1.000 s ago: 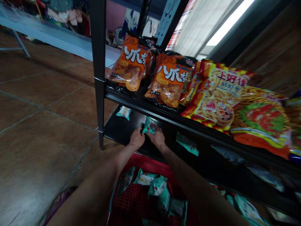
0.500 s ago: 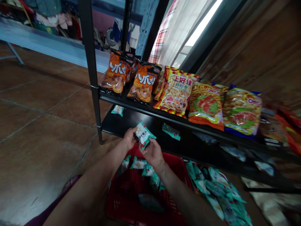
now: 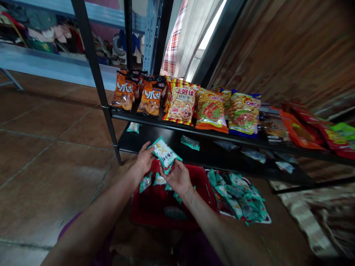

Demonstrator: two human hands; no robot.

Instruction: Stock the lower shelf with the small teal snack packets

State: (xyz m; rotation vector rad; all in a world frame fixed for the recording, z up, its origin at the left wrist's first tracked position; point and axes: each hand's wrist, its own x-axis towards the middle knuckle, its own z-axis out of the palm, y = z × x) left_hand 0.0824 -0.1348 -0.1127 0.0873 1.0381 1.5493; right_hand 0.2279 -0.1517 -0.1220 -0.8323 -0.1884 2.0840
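Note:
Between my two hands is a small white and teal snack bag [image 3: 164,152], its printed front facing up. My left hand [image 3: 144,159] grips its upper left corner, and my right hand [image 3: 177,179] pinches its lower right end. Just below, a red plastic basket [image 3: 198,170] stands on the floor with several bags of the same kind in it, partly hidden by my right hand and forearm. On the black lower shelf [image 3: 166,135] behind my hands, one teal bag [image 3: 190,143] lies flat and another bag [image 3: 134,127] sits at the left end.
Above, the upper shelf edge carries orange crisp bags [image 3: 150,96], a yellow and red bag [image 3: 181,103] and noodle-snack bags [image 3: 212,112]. To the right of the basket, a white-rimmed container [image 3: 267,218] is heaped with teal bags. A black shelf post [image 3: 95,74] rises at the left.
The view has shifted, so the shelf's goods sit further left. The snack bag stays in both hands and now shows more of its front, looking larger and closer.

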